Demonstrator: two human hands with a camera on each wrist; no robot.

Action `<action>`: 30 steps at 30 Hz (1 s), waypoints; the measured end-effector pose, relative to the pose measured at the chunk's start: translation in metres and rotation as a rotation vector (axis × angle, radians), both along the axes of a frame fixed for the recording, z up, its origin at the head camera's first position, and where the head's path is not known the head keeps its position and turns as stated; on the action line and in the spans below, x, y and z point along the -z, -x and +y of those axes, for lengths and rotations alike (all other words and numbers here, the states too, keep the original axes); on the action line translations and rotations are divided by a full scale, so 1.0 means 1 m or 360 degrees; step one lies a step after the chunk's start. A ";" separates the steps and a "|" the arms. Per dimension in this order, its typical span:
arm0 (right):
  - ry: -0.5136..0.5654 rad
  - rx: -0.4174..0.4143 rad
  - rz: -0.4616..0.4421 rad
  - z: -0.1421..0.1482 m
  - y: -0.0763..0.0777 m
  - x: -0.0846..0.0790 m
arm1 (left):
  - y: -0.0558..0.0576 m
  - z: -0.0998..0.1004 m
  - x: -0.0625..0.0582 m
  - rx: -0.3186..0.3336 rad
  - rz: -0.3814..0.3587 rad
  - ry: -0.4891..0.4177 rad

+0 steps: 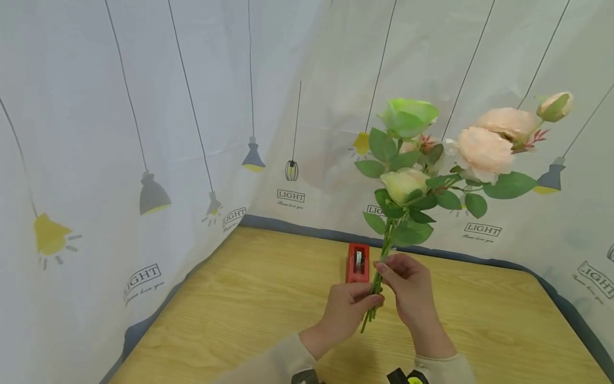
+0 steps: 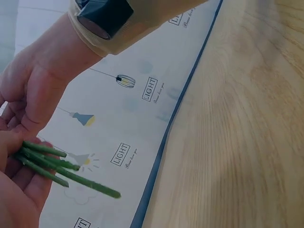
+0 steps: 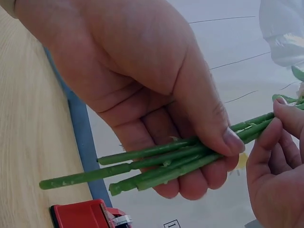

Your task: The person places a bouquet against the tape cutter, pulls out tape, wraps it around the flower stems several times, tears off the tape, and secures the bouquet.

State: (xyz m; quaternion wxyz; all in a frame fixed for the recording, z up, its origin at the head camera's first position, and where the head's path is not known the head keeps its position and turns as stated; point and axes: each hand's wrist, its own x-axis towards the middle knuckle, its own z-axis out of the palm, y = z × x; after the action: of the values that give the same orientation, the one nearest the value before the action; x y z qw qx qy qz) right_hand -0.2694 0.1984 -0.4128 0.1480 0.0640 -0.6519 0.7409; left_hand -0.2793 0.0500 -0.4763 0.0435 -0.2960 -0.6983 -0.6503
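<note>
A bunch of flowers (image 1: pixel 405 186) stands tilted in both hands above the table, its blooms up and to the right in the head view. It has a green rose (image 1: pixel 410 117), a pale cream-green rose, large peach blooms (image 1: pixel 484 152) and a peach bud. My left hand (image 1: pixel 339 314) pinches the green stems (image 3: pixel 166 156) near their cut ends, thumb across them. Higher up, below the leaves, my right hand (image 1: pixel 411 285) pinches the stems between thumb and fingers. Uneven stem ends stick out past the left hand in both wrist views.
A red tape dispenser (image 1: pixel 358 264) stands on the wooden table (image 1: pixel 230 298) behind the stems. A white cloth printed with lamps (image 1: pixel 307 133) hangs around the back and sides, with a dark blue border along the table's edge.
</note>
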 end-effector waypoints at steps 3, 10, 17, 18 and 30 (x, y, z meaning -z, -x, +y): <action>-0.0005 -0.0033 -0.0016 0.003 -0.002 -0.005 | 0.001 0.000 0.000 0.0108 0.0002 -0.0066; 0.0039 -0.0238 -0.0076 0.010 -0.006 -0.013 | -0.002 -0.001 -0.005 0.0369 -0.0221 -0.0267; 0.0160 -0.0459 0.0241 0.018 -0.009 -0.014 | -0.001 -0.004 -0.008 0.0548 -0.0303 -0.0351; 0.0205 -0.0469 0.0270 0.018 -0.010 -0.015 | 0.000 -0.004 -0.008 0.0556 -0.0306 -0.0350; 0.0378 -0.0482 0.0288 0.021 -0.011 -0.016 | -0.004 -0.004 -0.017 0.0590 -0.0336 -0.0309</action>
State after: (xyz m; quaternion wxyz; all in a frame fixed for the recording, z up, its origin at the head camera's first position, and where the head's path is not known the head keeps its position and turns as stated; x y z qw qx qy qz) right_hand -0.2583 0.2189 -0.3971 0.0996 0.2096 -0.5269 0.8176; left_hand -0.2749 0.0460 -0.4597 -0.1218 -0.3440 -0.5667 -0.7387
